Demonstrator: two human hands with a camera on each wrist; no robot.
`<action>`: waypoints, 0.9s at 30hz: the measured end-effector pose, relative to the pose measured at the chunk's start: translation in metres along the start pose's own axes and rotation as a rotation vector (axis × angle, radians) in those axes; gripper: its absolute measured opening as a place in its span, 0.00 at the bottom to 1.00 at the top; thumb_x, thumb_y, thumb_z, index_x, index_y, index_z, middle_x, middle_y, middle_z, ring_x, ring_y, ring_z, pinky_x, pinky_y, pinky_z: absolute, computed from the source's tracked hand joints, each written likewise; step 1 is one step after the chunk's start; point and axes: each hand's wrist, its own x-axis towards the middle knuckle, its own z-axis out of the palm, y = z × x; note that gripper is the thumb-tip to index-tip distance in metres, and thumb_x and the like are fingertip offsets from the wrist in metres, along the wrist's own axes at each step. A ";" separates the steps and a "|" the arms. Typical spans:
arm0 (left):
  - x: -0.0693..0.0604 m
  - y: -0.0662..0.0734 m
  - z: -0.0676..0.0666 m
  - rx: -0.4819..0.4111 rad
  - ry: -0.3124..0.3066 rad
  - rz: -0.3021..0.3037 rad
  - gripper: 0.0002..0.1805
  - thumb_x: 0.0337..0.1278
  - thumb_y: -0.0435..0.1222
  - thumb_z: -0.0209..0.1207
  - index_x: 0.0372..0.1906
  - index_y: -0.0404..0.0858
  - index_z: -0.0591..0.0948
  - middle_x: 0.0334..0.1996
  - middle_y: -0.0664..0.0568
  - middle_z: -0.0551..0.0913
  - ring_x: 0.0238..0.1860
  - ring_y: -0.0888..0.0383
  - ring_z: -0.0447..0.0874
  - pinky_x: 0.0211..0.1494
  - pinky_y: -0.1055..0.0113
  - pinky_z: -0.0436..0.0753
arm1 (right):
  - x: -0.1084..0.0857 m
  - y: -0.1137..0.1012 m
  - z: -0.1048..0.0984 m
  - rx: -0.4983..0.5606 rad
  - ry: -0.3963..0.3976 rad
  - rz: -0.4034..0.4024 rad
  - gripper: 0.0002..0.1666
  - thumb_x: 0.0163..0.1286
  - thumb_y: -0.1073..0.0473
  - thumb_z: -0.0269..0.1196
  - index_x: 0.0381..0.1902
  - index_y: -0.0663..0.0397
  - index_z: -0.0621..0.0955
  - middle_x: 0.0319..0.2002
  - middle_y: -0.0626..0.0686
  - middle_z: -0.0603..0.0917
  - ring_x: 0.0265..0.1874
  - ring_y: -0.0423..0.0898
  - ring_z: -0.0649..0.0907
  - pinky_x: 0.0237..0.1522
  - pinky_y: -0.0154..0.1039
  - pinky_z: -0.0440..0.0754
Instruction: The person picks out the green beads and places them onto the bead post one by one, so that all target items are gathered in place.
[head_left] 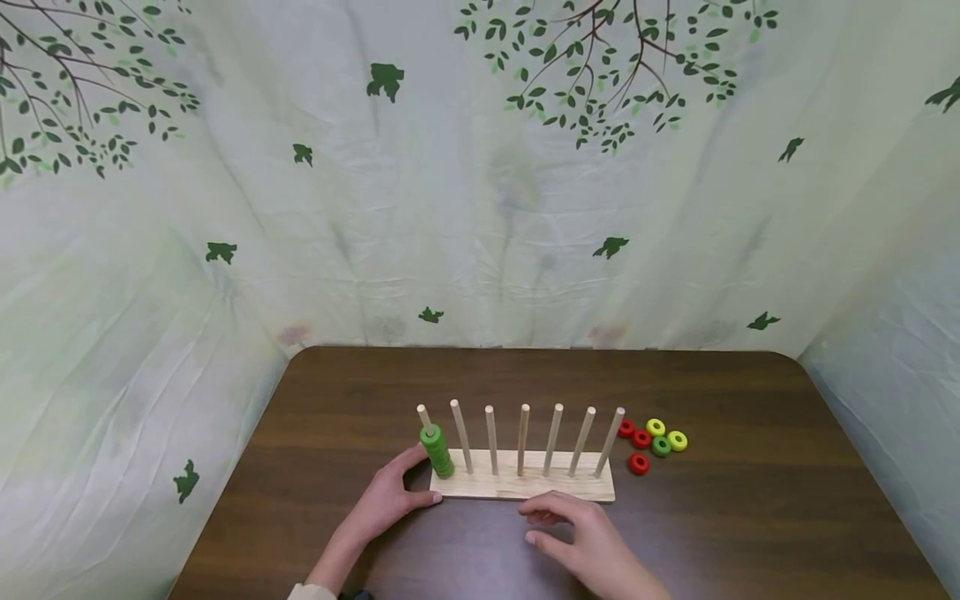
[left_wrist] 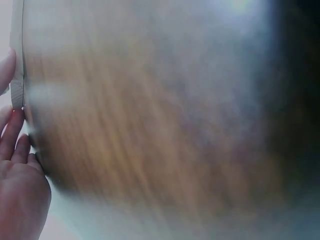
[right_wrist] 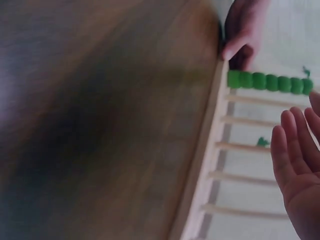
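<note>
A pale wooden peg board (head_left: pixel 525 486) with several upright pegs stands on the table. Its leftmost peg carries a stack of green rings (head_left: pixel 438 452), seen sideways as green beads (right_wrist: pixel 270 81) in the right wrist view; the other pegs are bare. At the board's left end my left hand (head_left: pixel 386 497) grips the base, thumb at the front corner and fingers round the side. My right hand (head_left: pixel 585 533) hovers near the front edge of the board, right of its middle, fingers loosely bent and holding nothing. The right wrist view shows its relaxed fingers (right_wrist: pixel 295 145).
Just right of the board lie loose rings: three red rings (head_left: pixel 639 463), two yellow rings (head_left: pixel 677 441) and one green ring (head_left: pixel 661 447). They sit on a dark brown wooden table (head_left: pixel 765 500). A pale curtain (head_left: pixel 480 208) with printed leaves hangs behind and beside the table.
</note>
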 end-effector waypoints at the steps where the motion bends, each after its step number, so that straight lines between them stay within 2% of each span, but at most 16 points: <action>1: 0.000 0.000 0.000 -0.002 0.000 -0.001 0.41 0.38 0.42 0.78 0.64 0.45 0.77 0.65 0.51 0.74 0.68 0.50 0.66 0.69 0.49 0.63 | -0.003 0.003 0.000 0.000 0.019 0.005 0.17 0.64 0.62 0.70 0.50 0.44 0.83 0.44 0.42 0.85 0.40 0.43 0.85 0.45 0.41 0.82; 7: -0.001 -0.003 0.000 -0.005 -0.004 0.003 0.40 0.38 0.42 0.78 0.64 0.45 0.77 0.65 0.51 0.74 0.68 0.51 0.66 0.69 0.49 0.62 | -0.018 0.024 -0.003 -0.033 0.158 0.065 0.18 0.59 0.70 0.71 0.46 0.52 0.84 0.39 0.47 0.86 0.34 0.41 0.84 0.39 0.43 0.83; 11: 0.000 -0.003 0.000 0.001 -0.006 0.011 0.40 0.39 0.44 0.78 0.64 0.44 0.77 0.65 0.52 0.74 0.68 0.51 0.66 0.69 0.49 0.63 | -0.026 0.027 -0.013 -0.052 0.227 0.139 0.17 0.59 0.69 0.71 0.46 0.56 0.84 0.38 0.49 0.86 0.34 0.41 0.84 0.39 0.42 0.84; 16: -0.001 -0.002 0.000 0.006 -0.002 0.009 0.40 0.38 0.43 0.78 0.63 0.43 0.78 0.65 0.51 0.74 0.68 0.50 0.67 0.69 0.48 0.64 | -0.033 0.030 -0.030 -0.059 0.332 0.258 0.16 0.58 0.70 0.71 0.45 0.54 0.85 0.37 0.49 0.87 0.34 0.40 0.84 0.40 0.38 0.83; 20: -0.001 0.000 0.000 0.007 0.004 0.010 0.40 0.38 0.42 0.78 0.63 0.41 0.78 0.64 0.49 0.75 0.68 0.48 0.67 0.68 0.47 0.64 | -0.038 0.036 -0.044 -0.082 0.422 0.383 0.15 0.60 0.68 0.71 0.45 0.52 0.86 0.39 0.48 0.87 0.36 0.38 0.84 0.41 0.33 0.82; 27: 0.000 0.001 0.001 0.008 0.005 0.006 0.40 0.38 0.43 0.78 0.63 0.43 0.78 0.64 0.50 0.75 0.68 0.48 0.67 0.69 0.48 0.63 | -0.042 0.046 -0.071 -0.201 0.528 0.475 0.15 0.65 0.62 0.68 0.50 0.54 0.84 0.43 0.52 0.87 0.39 0.38 0.84 0.41 0.23 0.77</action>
